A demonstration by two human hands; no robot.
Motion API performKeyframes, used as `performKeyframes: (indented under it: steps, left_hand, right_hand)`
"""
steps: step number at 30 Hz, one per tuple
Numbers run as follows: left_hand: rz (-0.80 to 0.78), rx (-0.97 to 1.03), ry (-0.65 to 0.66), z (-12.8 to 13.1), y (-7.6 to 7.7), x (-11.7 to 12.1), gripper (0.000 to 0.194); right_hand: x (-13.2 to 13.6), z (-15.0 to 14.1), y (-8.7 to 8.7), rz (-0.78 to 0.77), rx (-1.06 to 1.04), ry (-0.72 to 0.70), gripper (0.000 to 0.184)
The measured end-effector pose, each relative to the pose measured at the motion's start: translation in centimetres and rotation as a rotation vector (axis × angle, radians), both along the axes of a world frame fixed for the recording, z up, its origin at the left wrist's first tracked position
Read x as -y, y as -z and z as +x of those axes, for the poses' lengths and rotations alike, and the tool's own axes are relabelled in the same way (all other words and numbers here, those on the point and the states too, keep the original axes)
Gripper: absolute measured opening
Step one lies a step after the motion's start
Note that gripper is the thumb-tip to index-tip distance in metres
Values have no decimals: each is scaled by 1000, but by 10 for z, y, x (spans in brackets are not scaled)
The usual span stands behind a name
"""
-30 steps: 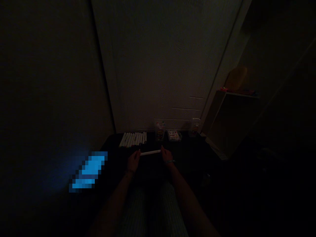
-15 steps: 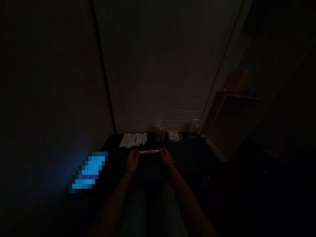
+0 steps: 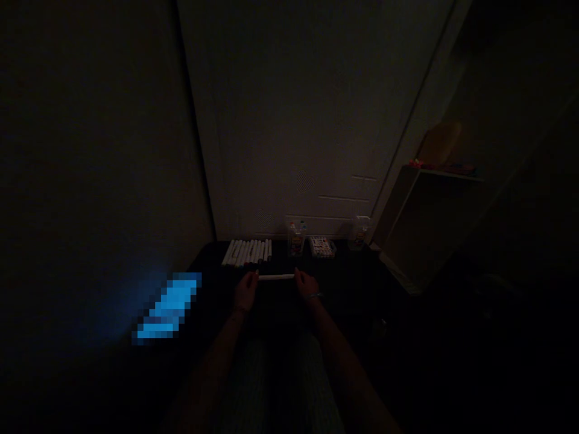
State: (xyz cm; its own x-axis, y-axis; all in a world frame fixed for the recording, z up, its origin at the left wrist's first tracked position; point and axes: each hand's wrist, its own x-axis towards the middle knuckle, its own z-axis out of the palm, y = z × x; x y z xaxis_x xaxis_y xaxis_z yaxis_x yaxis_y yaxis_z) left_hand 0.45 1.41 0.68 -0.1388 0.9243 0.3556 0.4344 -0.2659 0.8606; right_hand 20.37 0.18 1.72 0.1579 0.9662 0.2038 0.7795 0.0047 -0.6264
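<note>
The room is very dark. My left hand (image 3: 246, 290) and my right hand (image 3: 306, 284) each pinch one end of a thin white marker (image 3: 276, 277), held level just above a black table (image 3: 348, 277). Both hands are closed on it. Beyond the marker a row of several white markers (image 3: 248, 252) lies side by side near the table's far edge.
A clear container of markers (image 3: 295, 239), a small patterned box (image 3: 321, 246) and another clear container (image 3: 360, 232) stand at the table's back by the wall. A glowing blue patch (image 3: 168, 307) sits at the left. A shelf unit (image 3: 420, 223) stands to the right.
The marker has turned in my fingers: its printed side showed half a second ago and is plain white now. My hands stay in nearly the same place.
</note>
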Motion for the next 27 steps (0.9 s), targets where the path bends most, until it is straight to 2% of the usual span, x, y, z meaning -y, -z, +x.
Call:
performKeyframes:
  steps: [6, 16, 27]
  left_hand:
    - [22, -54, -15, 1, 1, 0, 36]
    - [11, -68, -4, 1, 7, -4, 30]
    - [17, -87, 24, 2, 9, -4, 28]
  right_hand:
    - [1, 1, 1, 8, 17, -7, 52]
    - [-1, 0, 3, 11, 88, 2, 40]
    - [-1, 1, 5, 33, 104, -1, 36]
